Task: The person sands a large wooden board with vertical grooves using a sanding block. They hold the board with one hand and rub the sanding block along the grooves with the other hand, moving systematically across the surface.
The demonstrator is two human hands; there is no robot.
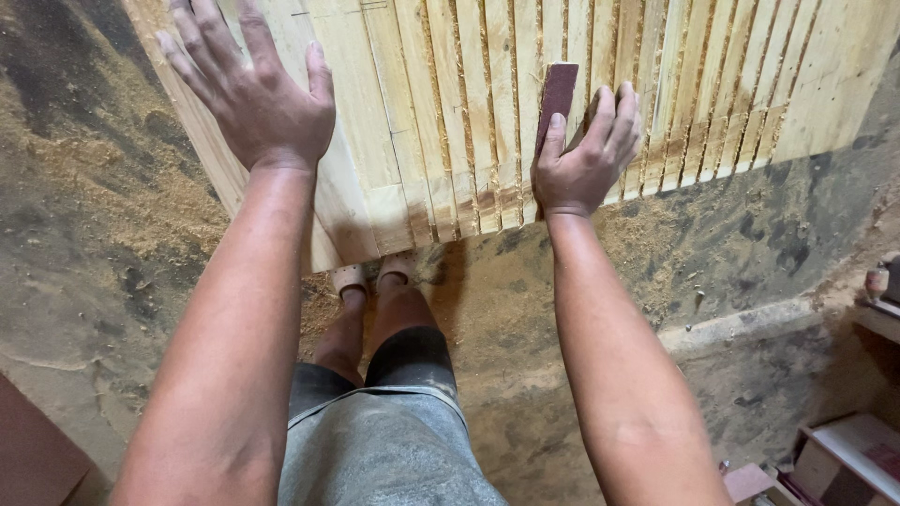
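A pale wooden slatted panel (450, 112) with many narrow parallel slats fills the upper part of the head view. My left hand (253, 84) lies flat on the panel's plain left board, fingers spread, holding nothing. My right hand (586, 150) grips a dark reddish-brown strip of sandpaper (559, 94) and presses it against the slats near the panel's lower edge. Sawdust sits in the grooves between the slats.
Below the panel are my legs in grey shorts and light shoes (370, 276) on a sawdust-covered floor (112, 215). A low concrete ledge (741, 323) runs at the right, with wooden shelves and boxes (844, 450) in the lower right corner.
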